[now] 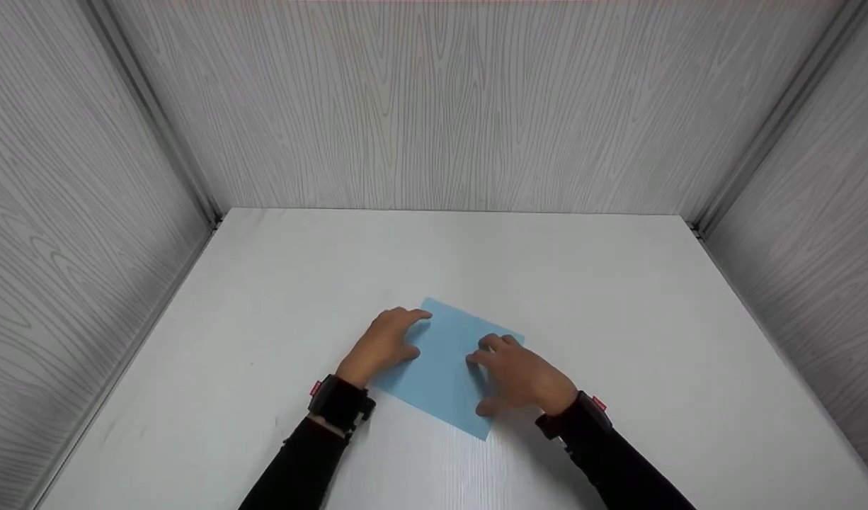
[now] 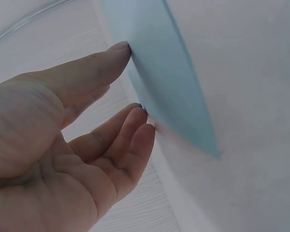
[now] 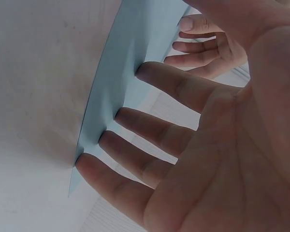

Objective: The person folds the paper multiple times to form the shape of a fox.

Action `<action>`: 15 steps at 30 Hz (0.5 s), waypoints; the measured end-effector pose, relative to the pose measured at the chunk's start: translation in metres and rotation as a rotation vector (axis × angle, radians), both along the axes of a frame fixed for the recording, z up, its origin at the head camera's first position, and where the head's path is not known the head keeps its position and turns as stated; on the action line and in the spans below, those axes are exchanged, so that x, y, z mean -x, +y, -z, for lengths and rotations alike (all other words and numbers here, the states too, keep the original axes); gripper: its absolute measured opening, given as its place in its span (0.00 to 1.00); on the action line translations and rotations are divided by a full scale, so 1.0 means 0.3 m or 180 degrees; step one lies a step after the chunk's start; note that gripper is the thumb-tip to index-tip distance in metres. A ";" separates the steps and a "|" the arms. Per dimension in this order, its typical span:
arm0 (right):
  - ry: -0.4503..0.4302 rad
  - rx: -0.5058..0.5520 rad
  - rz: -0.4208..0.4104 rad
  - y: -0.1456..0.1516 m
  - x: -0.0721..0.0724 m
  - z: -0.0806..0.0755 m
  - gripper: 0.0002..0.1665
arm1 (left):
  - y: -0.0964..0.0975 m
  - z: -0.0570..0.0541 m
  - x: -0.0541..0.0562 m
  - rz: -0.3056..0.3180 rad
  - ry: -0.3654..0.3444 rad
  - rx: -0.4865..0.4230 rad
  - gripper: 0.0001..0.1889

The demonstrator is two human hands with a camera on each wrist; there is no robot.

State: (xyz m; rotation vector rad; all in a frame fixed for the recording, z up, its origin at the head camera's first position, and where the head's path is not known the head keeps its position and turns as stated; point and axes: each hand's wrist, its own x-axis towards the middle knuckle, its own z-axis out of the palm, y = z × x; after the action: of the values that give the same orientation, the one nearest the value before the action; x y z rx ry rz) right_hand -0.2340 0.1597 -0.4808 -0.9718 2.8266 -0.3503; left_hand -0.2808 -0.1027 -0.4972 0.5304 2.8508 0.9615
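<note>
A square sheet of light blue paper (image 1: 442, 363) lies flat on the white table, turned at an angle. Over its left edge is my left hand (image 1: 384, 343), thumb and index finger spread apart and fingertips down at the sheet. In the left wrist view the thumb of that hand (image 2: 53, 159) meets the paper (image 2: 169, 72). Toward the sheet's right side, my right hand (image 1: 519, 374) rests its spread fingertips on the surface. The right wrist view shows several fingers of this hand (image 3: 208, 154) touching the paper (image 3: 106, 82), without wrapping round it.
The white tabletop (image 1: 299, 283) extends around the sheet on all sides. Grey wood-grain panels enclose it: a back wall (image 1: 434, 106), a left wall (image 1: 66, 212) and a right wall (image 1: 816, 234). Both wrists wear black bands below dark sleeves.
</note>
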 end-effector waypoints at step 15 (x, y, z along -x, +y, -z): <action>0.0084 -0.0032 -0.0016 -0.008 -0.005 -0.001 0.43 | 0.004 -0.001 0.001 0.0019 -0.0002 0.0124 0.33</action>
State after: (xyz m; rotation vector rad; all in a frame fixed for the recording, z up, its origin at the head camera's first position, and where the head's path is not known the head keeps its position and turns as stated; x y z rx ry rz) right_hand -0.2324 0.1572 -0.4806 -0.9887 2.8462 -0.3248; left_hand -0.2813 -0.1015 -0.4970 0.5345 2.8593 0.9031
